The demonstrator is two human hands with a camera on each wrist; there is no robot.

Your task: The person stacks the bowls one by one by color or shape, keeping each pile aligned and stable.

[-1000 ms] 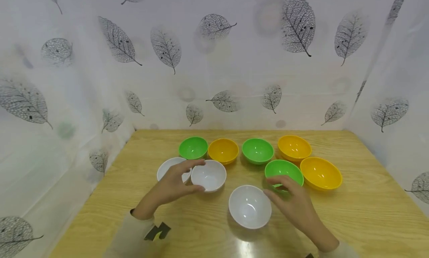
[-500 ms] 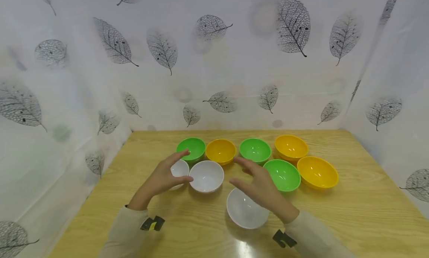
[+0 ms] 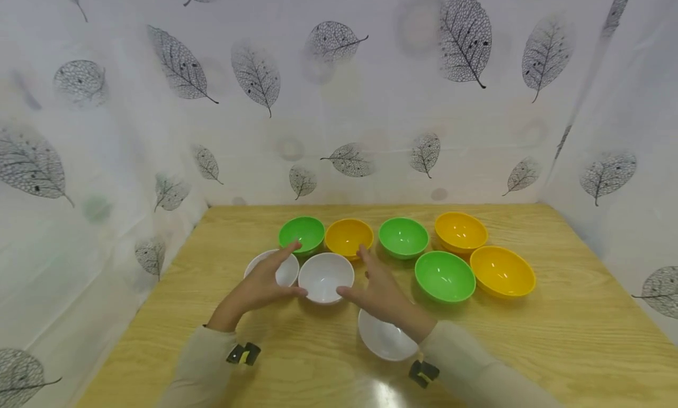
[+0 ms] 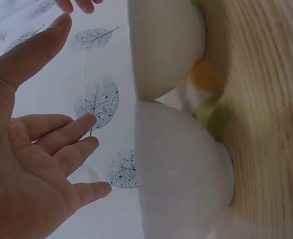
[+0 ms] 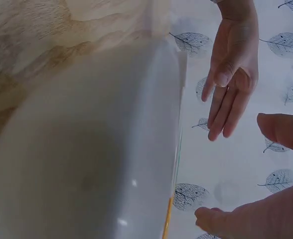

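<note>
Both hands hover with fingers and thumbs spread, on either side of the middle white bowl [image 3: 325, 278]. My left hand [image 3: 259, 287] overlaps the left white bowl [image 3: 287, 271] in the head view. In the left wrist view, its fingers [image 4: 74, 134] are apart from two white bowls seen side-on. My right hand [image 3: 384, 293] reaches over the near white bowl [image 3: 386, 342], hiding part of its far rim; its thumb tip overlaps the middle bowl's right rim. A white bowl [image 5: 86, 139] fills much of the right wrist view. Neither hand holds anything.
Behind stand a green bowl [image 3: 302, 236], an orange bowl [image 3: 348, 238] and another green bowl [image 3: 404, 237]. To the right are a third green bowl [image 3: 445, 277] and two yellow-orange bowls [image 3: 502, 271]. A leaf-printed curtain [image 3: 339, 102] surrounds the wooden table [image 3: 572, 337].
My right hand has moved left from beside the green bowl to the middle white bowl. My left hand has shifted slightly left, off the middle bowl. The bowls stay in place.
</note>
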